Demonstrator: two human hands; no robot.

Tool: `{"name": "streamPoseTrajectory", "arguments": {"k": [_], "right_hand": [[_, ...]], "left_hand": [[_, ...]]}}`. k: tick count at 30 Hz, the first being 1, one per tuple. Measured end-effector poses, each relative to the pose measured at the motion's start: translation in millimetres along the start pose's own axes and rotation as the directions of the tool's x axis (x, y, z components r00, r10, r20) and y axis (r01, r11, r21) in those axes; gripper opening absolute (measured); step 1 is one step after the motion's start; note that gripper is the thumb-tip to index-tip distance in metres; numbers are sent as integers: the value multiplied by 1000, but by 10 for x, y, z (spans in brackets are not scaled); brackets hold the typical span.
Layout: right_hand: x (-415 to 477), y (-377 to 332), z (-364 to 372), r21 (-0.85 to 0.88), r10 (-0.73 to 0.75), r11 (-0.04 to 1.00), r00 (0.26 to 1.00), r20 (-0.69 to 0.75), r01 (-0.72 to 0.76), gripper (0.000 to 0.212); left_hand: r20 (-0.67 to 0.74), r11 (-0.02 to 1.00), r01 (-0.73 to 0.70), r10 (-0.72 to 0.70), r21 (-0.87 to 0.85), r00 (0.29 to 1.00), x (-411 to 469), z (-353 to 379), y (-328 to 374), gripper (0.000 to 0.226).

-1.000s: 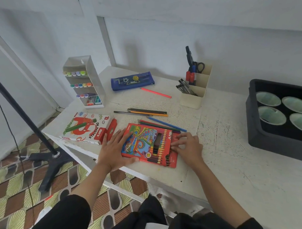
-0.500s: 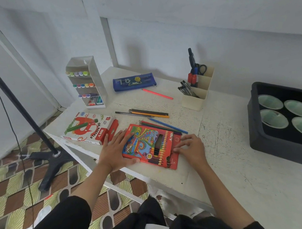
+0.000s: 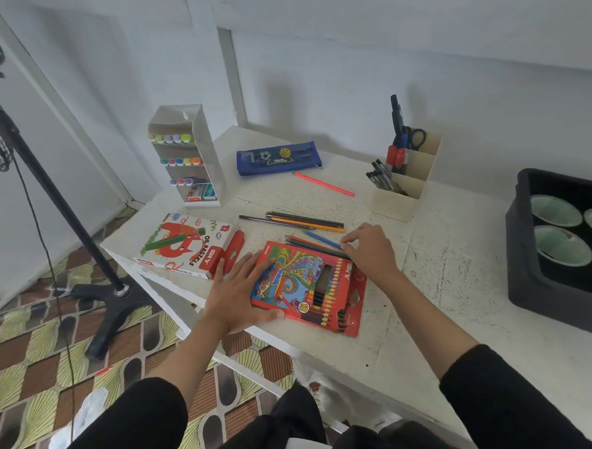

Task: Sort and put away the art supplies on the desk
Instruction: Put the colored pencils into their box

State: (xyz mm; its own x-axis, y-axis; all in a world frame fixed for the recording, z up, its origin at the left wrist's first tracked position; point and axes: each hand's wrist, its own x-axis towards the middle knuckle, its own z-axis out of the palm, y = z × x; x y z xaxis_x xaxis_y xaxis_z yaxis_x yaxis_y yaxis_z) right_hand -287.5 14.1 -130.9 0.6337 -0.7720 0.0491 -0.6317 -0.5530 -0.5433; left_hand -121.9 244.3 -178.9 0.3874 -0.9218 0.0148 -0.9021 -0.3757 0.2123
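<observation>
The person stood at the step of gathering loose pencils back into the colour pencil box (image 3: 307,287), which lay flat on the desk (image 3: 441,303) close to its near edge. The left hand (image 3: 238,290) lay released and flat on the left part of the box, with straight fingers holding it down. The right hand (image 3: 369,252) was at the far right corner of the box, its fingers curled over the nearest pencils (image 3: 313,244). I could not tell whether it already grasped one. In my judgement the next move called for pinching one thin pencil off the flat surface and then opening the box to slide it in. I counted three pencils touching the far edge of the box: red, green and blue. A little beyond them lay a second group (image 3: 301,220) of about four, and further still one pink pencil (image 3: 323,184) lay alone. Left of the box was one oil pastels box (image 3: 184,248). Far beyond the box were one marker rack (image 3: 185,157) with three rows, one blue pencil case (image 3: 279,157) and one organiser (image 3: 407,183) with three compartments. Well to the right of the box stood one black tray (image 3: 524,266) showing four bowls.
</observation>
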Motion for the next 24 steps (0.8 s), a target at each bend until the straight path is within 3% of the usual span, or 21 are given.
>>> {"name": "streamPoseTrajectory", "arguments": {"k": [7,18,24], "right_hand": [[127,-211,106,-194,-27,980,999,41,34,18],[108,-172,-60,-32,37,999,999,20,-36,4],[-3,-190,-363,208,14,978,997,-71,1,3]], "left_hand": [[9,1000,3,-3,-5,1000,2,-23,12,106],[-2,1000,-4,4,2,1000,-1,-36,24,101],[-16,1000,-12,13,21,1000,-1,-37,27,101]]}}
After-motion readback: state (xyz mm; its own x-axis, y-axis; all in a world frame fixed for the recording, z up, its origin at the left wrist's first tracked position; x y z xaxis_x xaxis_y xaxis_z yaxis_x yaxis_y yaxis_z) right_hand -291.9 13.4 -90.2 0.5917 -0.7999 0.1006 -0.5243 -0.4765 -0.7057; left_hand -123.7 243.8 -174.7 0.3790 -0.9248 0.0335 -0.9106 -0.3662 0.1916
